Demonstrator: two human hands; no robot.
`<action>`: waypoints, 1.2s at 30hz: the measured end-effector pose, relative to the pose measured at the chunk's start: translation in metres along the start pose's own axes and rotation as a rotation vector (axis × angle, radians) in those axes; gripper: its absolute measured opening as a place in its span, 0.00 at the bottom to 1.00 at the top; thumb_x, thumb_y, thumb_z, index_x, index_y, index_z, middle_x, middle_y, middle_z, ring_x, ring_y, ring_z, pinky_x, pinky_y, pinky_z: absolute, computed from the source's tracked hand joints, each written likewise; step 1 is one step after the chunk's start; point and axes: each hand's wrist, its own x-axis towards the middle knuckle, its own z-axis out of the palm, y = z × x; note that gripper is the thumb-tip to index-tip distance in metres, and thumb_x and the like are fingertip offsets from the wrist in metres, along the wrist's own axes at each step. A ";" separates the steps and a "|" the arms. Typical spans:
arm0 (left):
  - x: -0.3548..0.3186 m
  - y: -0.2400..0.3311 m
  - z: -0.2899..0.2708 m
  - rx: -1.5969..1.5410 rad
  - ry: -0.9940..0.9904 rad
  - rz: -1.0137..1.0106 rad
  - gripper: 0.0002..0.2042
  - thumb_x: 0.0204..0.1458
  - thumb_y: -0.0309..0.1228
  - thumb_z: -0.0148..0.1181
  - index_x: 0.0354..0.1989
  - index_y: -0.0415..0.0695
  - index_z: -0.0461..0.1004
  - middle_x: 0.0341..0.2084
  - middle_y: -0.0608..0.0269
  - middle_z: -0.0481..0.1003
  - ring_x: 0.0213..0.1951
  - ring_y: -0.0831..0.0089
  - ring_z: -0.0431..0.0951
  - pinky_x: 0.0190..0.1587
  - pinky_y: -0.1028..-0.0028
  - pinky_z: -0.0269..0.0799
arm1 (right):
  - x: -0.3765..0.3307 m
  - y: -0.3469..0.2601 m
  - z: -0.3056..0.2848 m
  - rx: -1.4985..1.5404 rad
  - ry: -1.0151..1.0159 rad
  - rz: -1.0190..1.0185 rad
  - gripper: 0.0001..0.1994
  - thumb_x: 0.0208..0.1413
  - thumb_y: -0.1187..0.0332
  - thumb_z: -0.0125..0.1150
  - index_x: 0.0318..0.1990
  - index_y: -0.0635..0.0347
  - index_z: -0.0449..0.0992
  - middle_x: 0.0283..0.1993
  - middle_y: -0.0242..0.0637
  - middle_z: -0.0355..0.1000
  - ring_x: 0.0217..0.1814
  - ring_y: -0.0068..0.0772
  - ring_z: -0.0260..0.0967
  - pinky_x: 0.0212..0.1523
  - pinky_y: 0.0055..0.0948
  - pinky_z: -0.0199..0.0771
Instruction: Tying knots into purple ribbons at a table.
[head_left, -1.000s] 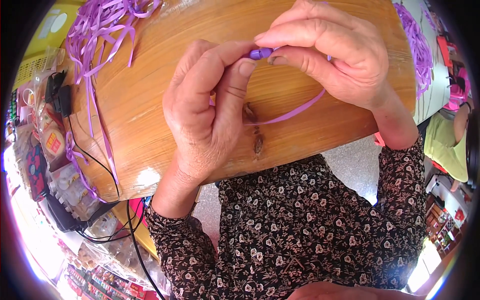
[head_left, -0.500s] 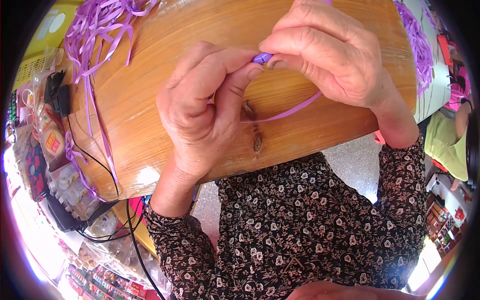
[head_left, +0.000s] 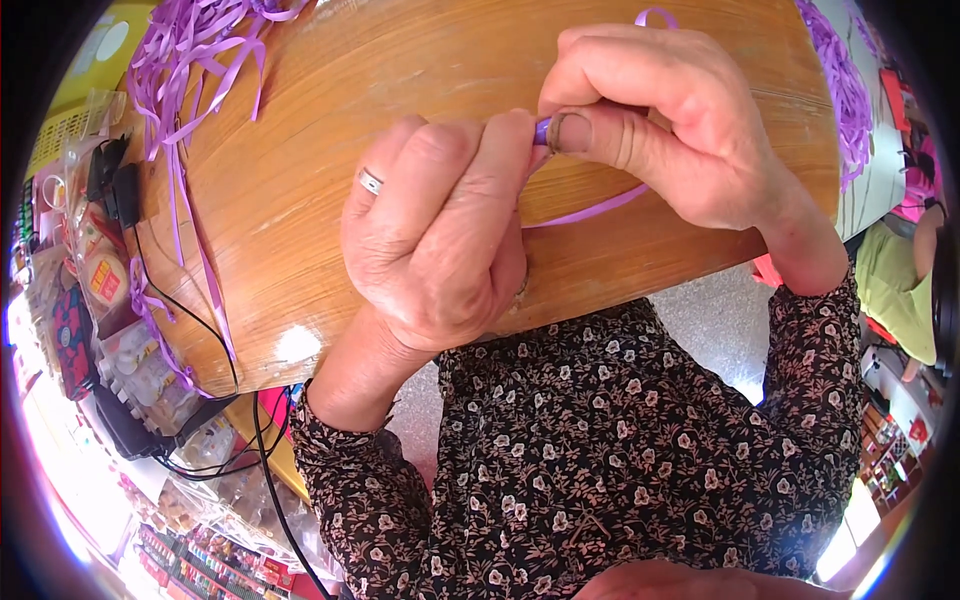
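Note:
Between my two hands, above the wooden table [head_left: 310, 130], is a small purple clip-like piece [head_left: 542, 131], mostly covered by fingertips. My left hand [head_left: 440, 215] is closed, its thumb and forefinger pinching the left end; a ring shows on one finger. My right hand [head_left: 665, 130] pinches the other end, thumb on top. A narrow light-purple ribbon [head_left: 590, 209] curves below the hands, and a loop of it rises behind my right hand. Where the ribbon meets the piece is hidden by the fingers.
A heap of purple ribbons [head_left: 200, 65] lies at the far left, with strands trailing over the table's edge. Another purple bundle [head_left: 838, 95] hangs at the right. Black cables [head_left: 262, 445] and plastic bags [head_left: 140, 360] crowd the left side, near a yellow basket [head_left: 75, 85].
My left hand has rolled over, its back and ring now showing, and moved slightly right. My right thumb has come over the small purple piece, which is now more covered.

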 end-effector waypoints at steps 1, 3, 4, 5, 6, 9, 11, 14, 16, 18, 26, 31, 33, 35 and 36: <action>0.000 0.000 0.000 -0.001 -0.002 -0.001 0.12 0.31 0.16 0.60 0.30 0.33 0.76 0.19 0.61 0.67 0.18 0.71 0.65 0.19 0.74 0.61 | 0.000 0.003 0.003 0.002 0.000 0.001 0.05 0.54 0.72 0.58 0.31 0.66 0.74 0.29 0.37 0.70 0.28 0.25 0.65 0.27 0.20 0.61; 0.001 0.000 0.000 -0.002 0.002 -0.003 0.12 0.30 0.16 0.58 0.29 0.33 0.76 0.19 0.60 0.68 0.18 0.70 0.66 0.19 0.74 0.62 | 0.000 0.005 0.007 0.304 -0.012 0.161 0.10 0.58 0.67 0.54 0.29 0.63 0.72 0.25 0.31 0.66 0.27 0.21 0.63 0.28 0.18 0.58; 0.001 0.000 0.000 -0.001 0.001 -0.004 0.12 0.30 0.16 0.58 0.29 0.33 0.76 0.19 0.60 0.68 0.18 0.70 0.66 0.19 0.74 0.62 | -0.001 0.006 0.008 0.305 -0.013 0.160 0.10 0.58 0.67 0.54 0.29 0.63 0.72 0.25 0.31 0.66 0.27 0.21 0.63 0.28 0.18 0.58; 0.001 -0.001 0.000 -0.019 0.008 -0.019 0.11 0.31 0.16 0.59 0.29 0.33 0.76 0.19 0.60 0.68 0.18 0.70 0.66 0.19 0.75 0.62 | -0.002 0.007 0.010 0.476 -0.026 0.279 0.10 0.58 0.66 0.54 0.30 0.64 0.72 0.25 0.30 0.66 0.28 0.19 0.62 0.29 0.18 0.58; 0.001 0.000 0.000 -0.037 0.014 -0.035 0.11 0.32 0.16 0.60 0.29 0.34 0.76 0.19 0.60 0.68 0.18 0.70 0.67 0.20 0.75 0.63 | -0.002 0.008 0.011 0.645 -0.039 0.398 0.10 0.59 0.66 0.53 0.31 0.64 0.72 0.24 0.29 0.66 0.29 0.18 0.62 0.31 0.17 0.59; 0.005 0.006 -0.008 -0.089 -0.080 -0.140 0.09 0.42 0.14 0.62 0.34 0.34 0.75 0.25 0.58 0.75 0.25 0.70 0.73 0.28 0.76 0.68 | -0.007 0.014 0.019 0.830 0.078 0.392 0.09 0.56 0.67 0.57 0.31 0.65 0.72 0.24 0.31 0.66 0.27 0.22 0.62 0.28 0.19 0.60; 0.011 0.009 -0.012 -0.154 -0.095 -0.221 0.07 0.45 0.15 0.61 0.34 0.34 0.75 0.26 0.59 0.74 0.27 0.71 0.72 0.30 0.78 0.67 | 0.000 -0.004 0.001 0.733 0.019 0.367 0.06 0.54 0.70 0.59 0.33 0.64 0.73 0.26 0.36 0.68 0.28 0.29 0.66 0.28 0.23 0.63; 0.015 0.007 -0.008 -0.269 -0.096 -0.316 0.04 0.48 0.18 0.59 0.33 0.35 0.74 0.24 0.61 0.71 0.25 0.73 0.69 0.29 0.78 0.65 | 0.012 0.029 -0.003 0.237 0.121 -0.274 0.07 0.51 0.71 0.63 0.35 0.62 0.75 0.29 0.40 0.71 0.30 0.34 0.70 0.28 0.25 0.67; 0.013 0.005 -0.009 -0.295 -0.078 -0.345 0.03 0.49 0.18 0.59 0.32 0.36 0.74 0.22 0.61 0.70 0.22 0.72 0.68 0.25 0.78 0.64 | 0.015 0.028 -0.006 -0.176 0.247 -0.886 0.08 0.51 0.69 0.64 0.36 0.61 0.76 0.29 0.39 0.72 0.30 0.33 0.71 0.28 0.24 0.68; 0.007 0.000 -0.010 -0.366 -0.076 -0.509 0.03 0.51 0.18 0.57 0.33 0.36 0.74 0.23 0.61 0.70 0.24 0.74 0.67 0.28 0.78 0.64 | 0.004 -0.011 -0.013 0.029 0.131 0.053 0.09 0.50 0.68 0.65 0.37 0.60 0.76 0.31 0.36 0.73 0.28 0.32 0.71 0.28 0.24 0.69; 0.014 0.009 -0.013 -0.557 -0.124 -0.812 0.03 0.53 0.19 0.55 0.34 0.37 0.74 0.23 0.63 0.69 0.25 0.75 0.66 0.30 0.79 0.63 | 0.002 -0.014 -0.019 -0.261 0.201 -0.163 0.11 0.46 0.76 0.65 0.39 0.65 0.76 0.32 0.40 0.71 0.29 0.33 0.71 0.25 0.24 0.71; 0.012 0.003 -0.008 -0.527 -0.167 -0.635 0.03 0.51 0.20 0.57 0.34 0.37 0.74 0.23 0.64 0.68 0.25 0.76 0.67 0.29 0.78 0.63 | 0.002 -0.014 -0.019 -0.265 0.221 -0.137 0.10 0.44 0.77 0.65 0.37 0.66 0.77 0.31 0.39 0.71 0.28 0.32 0.71 0.23 0.24 0.70; 0.012 0.001 -0.009 -0.392 -0.193 -0.533 0.05 0.50 0.19 0.58 0.35 0.38 0.74 0.22 0.64 0.68 0.24 0.75 0.68 0.27 0.77 0.63 | 0.001 -0.013 -0.021 -0.337 0.174 -0.195 0.11 0.44 0.77 0.65 0.37 0.67 0.76 0.31 0.39 0.70 0.29 0.32 0.71 0.23 0.24 0.70; 0.013 0.002 -0.012 -0.337 -0.238 -0.520 0.05 0.51 0.19 0.57 0.37 0.37 0.74 0.23 0.66 0.69 0.27 0.78 0.67 0.31 0.81 0.63 | 0.001 -0.013 -0.021 -0.331 0.160 -0.193 0.11 0.44 0.77 0.64 0.38 0.67 0.76 0.32 0.40 0.70 0.30 0.32 0.71 0.24 0.23 0.70; 0.014 0.002 -0.014 -0.284 -0.282 -0.506 0.06 0.53 0.18 0.56 0.39 0.37 0.74 0.25 0.67 0.70 0.30 0.82 0.67 0.35 0.84 0.62 | 0.001 -0.013 -0.021 -0.327 0.147 -0.190 0.11 0.44 0.77 0.63 0.39 0.67 0.75 0.32 0.40 0.69 0.30 0.32 0.71 0.24 0.23 0.70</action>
